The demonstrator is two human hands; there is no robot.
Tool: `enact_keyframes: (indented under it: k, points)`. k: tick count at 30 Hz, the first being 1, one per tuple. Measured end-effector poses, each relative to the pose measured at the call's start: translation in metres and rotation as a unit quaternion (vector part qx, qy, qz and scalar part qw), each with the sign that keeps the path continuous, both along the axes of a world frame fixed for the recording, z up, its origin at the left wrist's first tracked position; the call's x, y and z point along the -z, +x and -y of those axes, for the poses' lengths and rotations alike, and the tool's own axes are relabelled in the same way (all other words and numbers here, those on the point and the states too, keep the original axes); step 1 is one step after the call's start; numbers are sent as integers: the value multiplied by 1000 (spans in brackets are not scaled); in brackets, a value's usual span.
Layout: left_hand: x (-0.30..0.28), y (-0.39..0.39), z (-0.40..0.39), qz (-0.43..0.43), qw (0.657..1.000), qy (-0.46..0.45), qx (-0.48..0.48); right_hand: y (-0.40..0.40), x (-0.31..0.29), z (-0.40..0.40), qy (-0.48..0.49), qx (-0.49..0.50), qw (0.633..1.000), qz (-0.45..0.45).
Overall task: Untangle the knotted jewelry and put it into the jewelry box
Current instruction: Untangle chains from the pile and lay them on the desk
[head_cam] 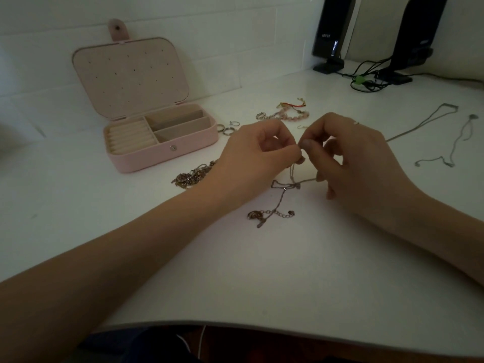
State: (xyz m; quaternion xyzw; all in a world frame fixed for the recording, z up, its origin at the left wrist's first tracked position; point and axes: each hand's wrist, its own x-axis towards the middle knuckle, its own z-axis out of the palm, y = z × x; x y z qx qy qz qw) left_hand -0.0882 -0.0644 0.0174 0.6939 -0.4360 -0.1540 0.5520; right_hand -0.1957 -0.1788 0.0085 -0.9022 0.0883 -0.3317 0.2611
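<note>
I see a white desk [262, 271] against a white brick wall [222, 35] in dim light, with two black speakers [332, 32] at its far right corner.

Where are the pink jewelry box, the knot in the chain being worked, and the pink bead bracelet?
pink jewelry box [167, 155], head view, front wall beside the snap.
knot [296, 185], head view, where the chain strands cross.
pink bead bracelet [293, 117], head view, its bead strand.

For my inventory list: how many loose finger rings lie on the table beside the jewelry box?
3 rings, clustered just right of the open pink jewelry box, beyond the left hand. Dim light; the hands may hide more.
</note>
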Motion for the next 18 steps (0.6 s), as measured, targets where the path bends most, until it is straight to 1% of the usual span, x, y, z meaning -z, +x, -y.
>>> enact_keyframes:
  k: [3,6,9,11,12,18]
  points:
    - [2,0,1,17,999,-24,-12,0,-2,-1,18,-2,999,-27]
    - [4,3,2,19,999,-30,-18,-1,-5,-4,43,-14,998,-45]
    - [5,3,2,8,1000,-18,-17,-1,-5,-4,112,-28,992,-57]
    - [5,4,2,-27,1000,-10,-8,0,-6,-3,164,-35,984,-66]
    - [5,4,3,-50,999,-10,-1,0,-6,-2,168,-37,983,-71]
    - [6,5,7,-156,986,-8,53,-1,-10,-2,115,-33,990,-78]
